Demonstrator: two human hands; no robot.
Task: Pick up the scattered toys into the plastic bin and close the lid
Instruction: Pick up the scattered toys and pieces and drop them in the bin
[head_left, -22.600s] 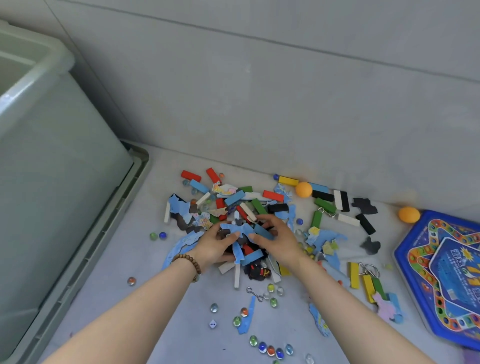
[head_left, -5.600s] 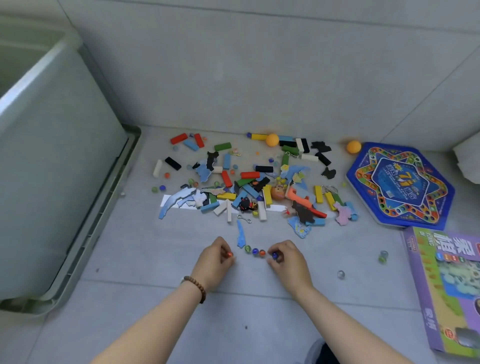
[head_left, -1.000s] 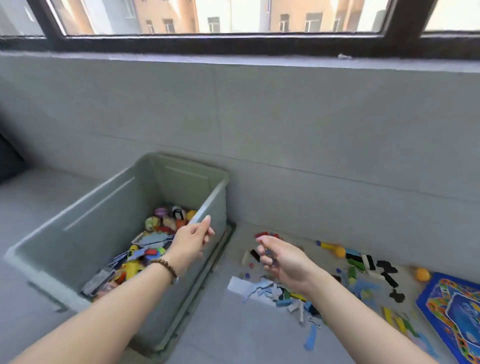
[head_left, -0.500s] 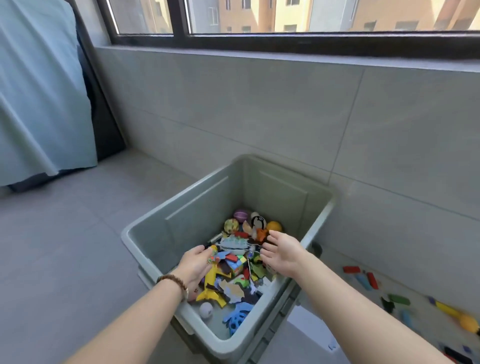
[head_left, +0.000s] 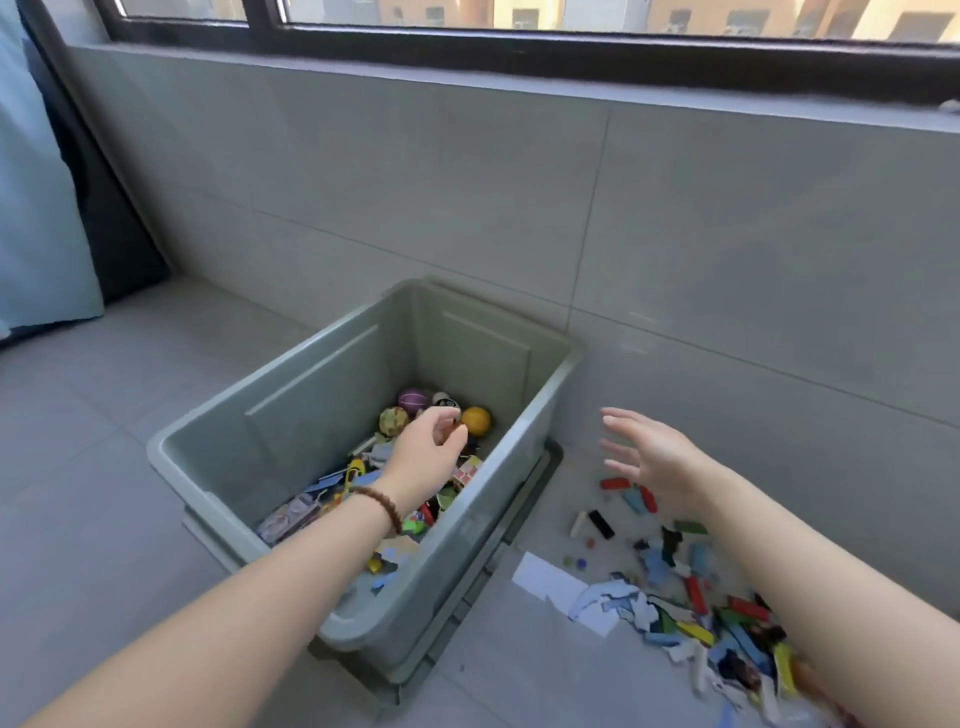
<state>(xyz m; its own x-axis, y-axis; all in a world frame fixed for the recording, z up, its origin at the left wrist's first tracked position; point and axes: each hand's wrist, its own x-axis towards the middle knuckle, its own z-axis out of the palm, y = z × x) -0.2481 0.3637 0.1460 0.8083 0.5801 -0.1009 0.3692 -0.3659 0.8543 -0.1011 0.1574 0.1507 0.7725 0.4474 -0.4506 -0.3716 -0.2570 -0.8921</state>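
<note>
The grey-green plastic bin (head_left: 322, 410) stands open on the floor by the tiled wall, and its lid (head_left: 527, 512) lies under it. Inside are balls, among them an orange ball (head_left: 476, 420), plus blocks and flat puzzle pieces. My left hand (head_left: 428, 454), with a bead bracelet on the wrist, hovers over the bin with curled fingers. Whether it holds anything is unclear. My right hand (head_left: 649, 457) is outside the bin to its right, above the floor, fingers spread and empty. The scattered toys (head_left: 696, 603), coloured blocks, marbles and blue pieces, lie on the floor below it.
A white sheet of paper (head_left: 550, 582) lies between the bin and the toy pile. The tiled wall (head_left: 675, 260) with a window ledge runs behind both. A blue curtain (head_left: 36, 208) hangs at the far left, with bare floor tiles in front of it.
Half a second ago both hands were low inside the bin. Now my right hand has swung out to the right over the floor and opened, and my left hand has risen a little.
</note>
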